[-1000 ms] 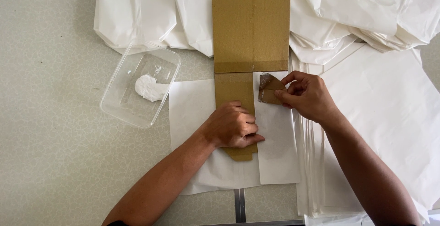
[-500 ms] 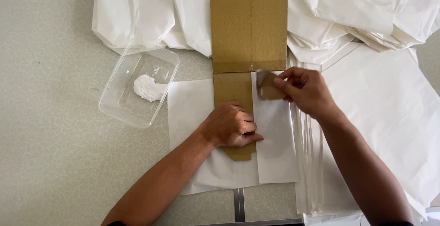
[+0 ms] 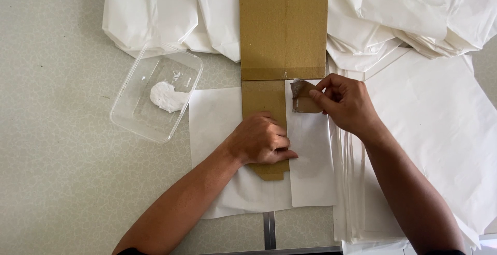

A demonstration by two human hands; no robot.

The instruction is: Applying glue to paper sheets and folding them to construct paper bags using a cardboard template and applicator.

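The left hand [image 3: 260,144] lies knuckles up, fingers curled together, pressing down on the narrow lower strip of a brown cardboard template [image 3: 283,38]; the strip runs under the palm and its notched end shows just below the hand, toward the near edge of the tabletop [image 3: 62,172]. The hand grips nothing; it only bears down flat. Under the strip lies one white paper sheet [image 3: 215,120], its right flap folded over beside the thumb.

Far left of that hand, toward the left edge of the tabletop, stands one clear plastic tray [image 3: 135,118], tilted a little out of square, with a single lump of white paste [image 3: 164,95] in it. The tray is well apart from both hands.

The wide upper panel of the template reaches toward the far edge, lying over a heap of white paper bags [image 3: 404,12] that fills the far right corner.

The right hand [image 3: 346,104] sits just right of the strip, thumb and fingers pinched shut on one small brown cardboard scrap [image 3: 301,95], smeared pale at its upper left corner. The scrap touches the folded flap close below the wide panel's lower edge. Below this hand a stack of flat white sheets [image 3: 440,146] runs along the right edge; their number cannot be told.
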